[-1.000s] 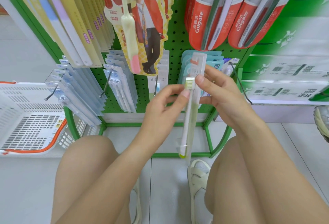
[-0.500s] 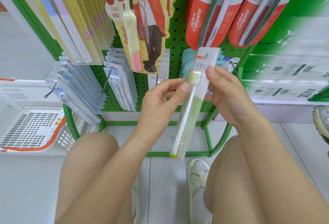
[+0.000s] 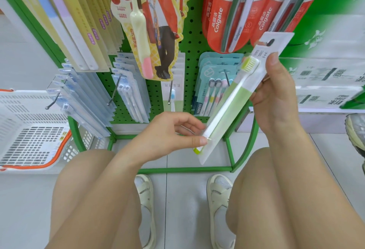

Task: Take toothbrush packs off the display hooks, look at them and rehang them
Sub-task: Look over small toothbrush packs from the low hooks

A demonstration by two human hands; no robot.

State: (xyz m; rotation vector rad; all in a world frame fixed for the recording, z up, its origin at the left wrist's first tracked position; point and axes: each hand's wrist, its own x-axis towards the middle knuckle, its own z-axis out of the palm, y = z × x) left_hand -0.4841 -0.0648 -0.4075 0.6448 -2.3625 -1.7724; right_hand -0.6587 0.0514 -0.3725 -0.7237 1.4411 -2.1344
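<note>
Between both hands, toothbrush pack (image 3: 235,98) slants, head up-right.

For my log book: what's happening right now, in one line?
step: looking at pack | green toothbrush pack: off hook, tilted | left hand: pinches bottom | right hand: holds top

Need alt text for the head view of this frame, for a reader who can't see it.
Both hands hold a green toothbrush pack tilted in front of a green pegboard rack: the right hand grips its upper part, the left hand pinches its lower end. Other toothbrush packs hang on hooks behind; a white basket sits at left.
</note>
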